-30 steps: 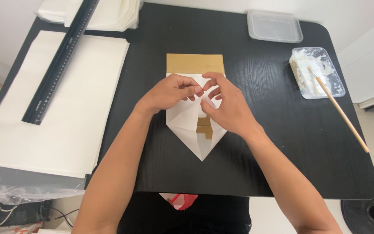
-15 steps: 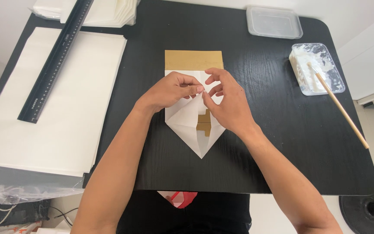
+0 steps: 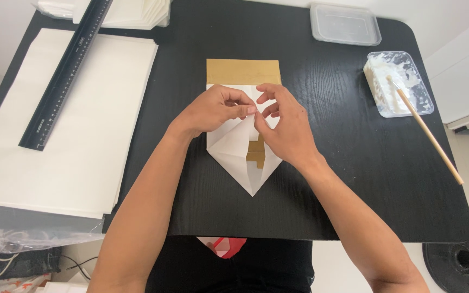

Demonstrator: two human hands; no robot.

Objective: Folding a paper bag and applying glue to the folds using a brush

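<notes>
A folded paper piece (image 3: 241,153), white with a brown strip at its far end and a pointed white tip toward me, lies flat on the black table (image 3: 327,179). My left hand (image 3: 213,110) pinches a white flap near the paper's middle with thumb and fingers. My right hand (image 3: 282,126) rests on the right side of the paper, its fingertips meeting the left hand's at the same flap. Brown paper shows through a gap below my hands.
A stack of large white sheets (image 3: 66,130) covers the table's left side, with a long black ruler (image 3: 69,68) lying across it. At the far right stand a clear lidded box (image 3: 346,24) and a tray of white paste (image 3: 397,81) with a wooden stick (image 3: 427,133).
Both hands stay on the paper's middle flap; the fingers have shifted only slightly. The view has moved a little.
</notes>
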